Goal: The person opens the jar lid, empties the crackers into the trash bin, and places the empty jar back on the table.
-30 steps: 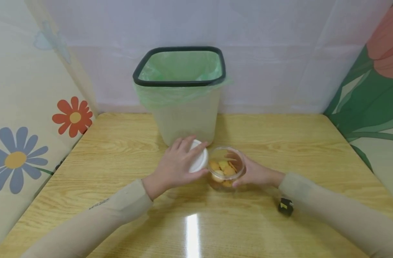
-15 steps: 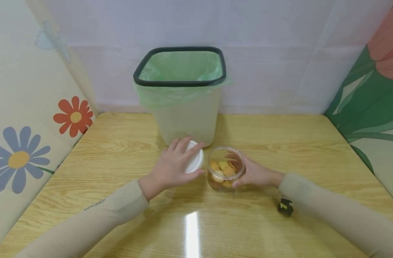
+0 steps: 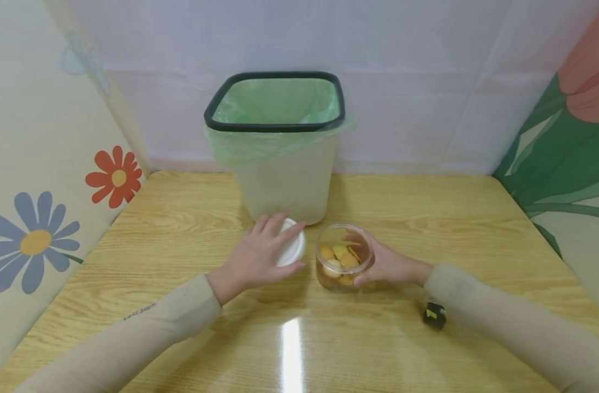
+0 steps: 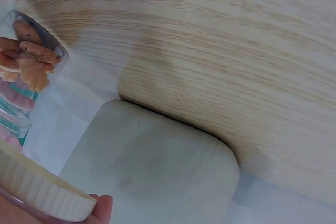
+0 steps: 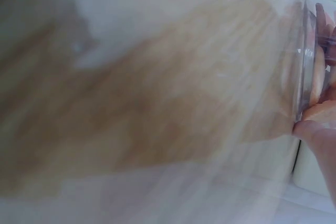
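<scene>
In the head view, my left hand (image 3: pixel 257 255) holds a round white screw lid (image 3: pixel 293 246), tilted, with fingers and thumb at its edge. Ribs run round the side of the lid (image 4: pixel 50 190) in the left wrist view. To its right stands a clear, open-topped plastic jar (image 3: pixel 325 277), partly filled with orange and yellow snack pieces (image 3: pixel 347 258). My right hand (image 3: pixel 389 263) grips this jar from the right side, thumb toward the front and fingers behind the clear wall. A gap separates the lid from the jar.
A pale trash bin (image 3: pixel 289 180) with a black rim and green liner bag stands behind the hands on the wooden table (image 3: pixel 417 218). A small black object with a yellow mark (image 3: pixel 434 315) lies beside the right sleeve.
My left hand has drawn the lid leftward, away from the jar, widening the gap between them. My right hand and the jar stay in place.
</scene>
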`<state>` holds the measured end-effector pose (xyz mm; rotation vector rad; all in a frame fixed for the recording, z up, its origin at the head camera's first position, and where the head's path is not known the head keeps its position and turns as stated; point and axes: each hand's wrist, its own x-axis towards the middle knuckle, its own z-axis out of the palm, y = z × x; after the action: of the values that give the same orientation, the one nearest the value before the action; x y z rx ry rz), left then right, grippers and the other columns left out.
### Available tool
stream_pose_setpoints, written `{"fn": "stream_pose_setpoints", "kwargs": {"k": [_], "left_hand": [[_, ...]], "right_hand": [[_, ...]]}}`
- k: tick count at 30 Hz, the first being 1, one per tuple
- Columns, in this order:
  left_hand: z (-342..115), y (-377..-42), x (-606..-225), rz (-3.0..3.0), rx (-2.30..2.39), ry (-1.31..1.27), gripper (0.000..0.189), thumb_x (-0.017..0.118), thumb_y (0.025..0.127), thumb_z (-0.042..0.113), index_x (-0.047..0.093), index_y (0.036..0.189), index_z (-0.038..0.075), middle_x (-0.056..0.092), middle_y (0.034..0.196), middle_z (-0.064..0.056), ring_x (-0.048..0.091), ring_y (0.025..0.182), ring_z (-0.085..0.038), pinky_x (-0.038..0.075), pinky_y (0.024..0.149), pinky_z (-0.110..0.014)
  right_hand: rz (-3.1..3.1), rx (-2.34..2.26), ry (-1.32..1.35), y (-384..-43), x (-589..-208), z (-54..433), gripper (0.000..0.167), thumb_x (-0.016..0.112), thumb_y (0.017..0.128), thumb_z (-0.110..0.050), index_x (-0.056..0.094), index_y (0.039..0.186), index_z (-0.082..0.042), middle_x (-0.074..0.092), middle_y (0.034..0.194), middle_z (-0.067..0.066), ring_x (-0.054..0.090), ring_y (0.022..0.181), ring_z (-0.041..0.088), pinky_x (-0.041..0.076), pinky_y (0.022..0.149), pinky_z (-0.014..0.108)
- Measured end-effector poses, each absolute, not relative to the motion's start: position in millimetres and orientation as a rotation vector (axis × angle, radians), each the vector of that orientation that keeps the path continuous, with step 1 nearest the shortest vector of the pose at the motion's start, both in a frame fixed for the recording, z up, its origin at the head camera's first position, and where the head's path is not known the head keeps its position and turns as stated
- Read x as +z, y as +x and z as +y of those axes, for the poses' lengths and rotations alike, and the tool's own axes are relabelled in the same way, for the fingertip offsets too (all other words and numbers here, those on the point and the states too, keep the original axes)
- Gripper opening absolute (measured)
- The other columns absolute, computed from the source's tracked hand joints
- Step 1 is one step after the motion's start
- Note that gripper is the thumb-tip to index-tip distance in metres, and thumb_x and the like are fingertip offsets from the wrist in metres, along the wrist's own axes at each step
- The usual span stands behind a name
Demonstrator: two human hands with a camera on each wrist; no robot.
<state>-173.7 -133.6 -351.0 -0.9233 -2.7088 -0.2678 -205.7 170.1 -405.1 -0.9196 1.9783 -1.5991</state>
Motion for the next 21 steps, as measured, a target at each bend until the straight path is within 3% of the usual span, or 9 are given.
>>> {"fn": "stream_pose_setpoints", "kwargs": {"k": [21], "left_hand": [[-146, -179, -368, -2.709, -0.203, -1.038, 0.074, 0.058, 0.086, 0.059, 0.043, 0.147, 0.019, 0.038, 0.144, -0.02, 0.044, 0.121, -0.044, 0.051, 0.077, -0.058]], "right_hand": [[1.998, -1.585, -0.909, -206, -404, 170, 0.111, 0.083, 0.073, -0.003, 0.005, 0.152, 0.001, 0.018, 0.152, 0.032, 0.02, 0.139, 0.05, 0.022, 0.11, 0.054]]}}
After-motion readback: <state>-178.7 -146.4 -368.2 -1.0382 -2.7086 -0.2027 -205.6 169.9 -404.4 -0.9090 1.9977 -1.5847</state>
